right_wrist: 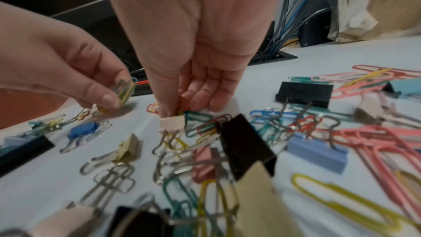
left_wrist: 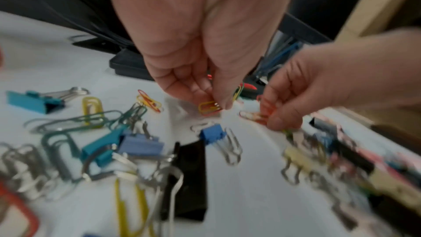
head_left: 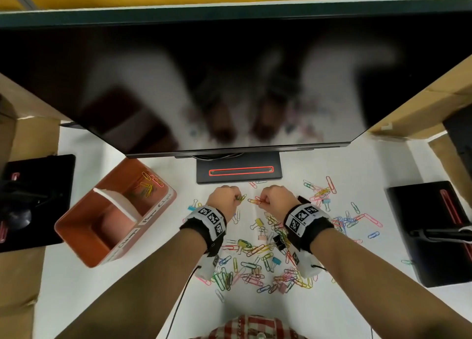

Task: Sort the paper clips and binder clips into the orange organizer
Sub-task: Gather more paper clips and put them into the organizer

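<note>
Loose coloured paper clips [head_left: 251,263] and small binder clips [head_left: 258,222] are scattered over the white table. The orange organizer [head_left: 76,236] stands at the left, with a few paper clips [head_left: 148,185] in its far compartment. My left hand [head_left: 236,198] hovers just beyond the pile and pinches a small bunch of green and yellow paper clips [right_wrist: 124,89]. Close beside it, my right hand [head_left: 261,201] pinches orange and yellow paper clips [left_wrist: 262,113], its fingertips [right_wrist: 216,104] low over the table. The two hands are a little apart.
A large dark monitor hangs over the back of the table, its stand base [head_left: 238,171] right behind my hands. Black stands sit at the left [head_left: 38,198] and right [head_left: 434,231]. Cardboard boxes [head_left: 419,113] flank the table.
</note>
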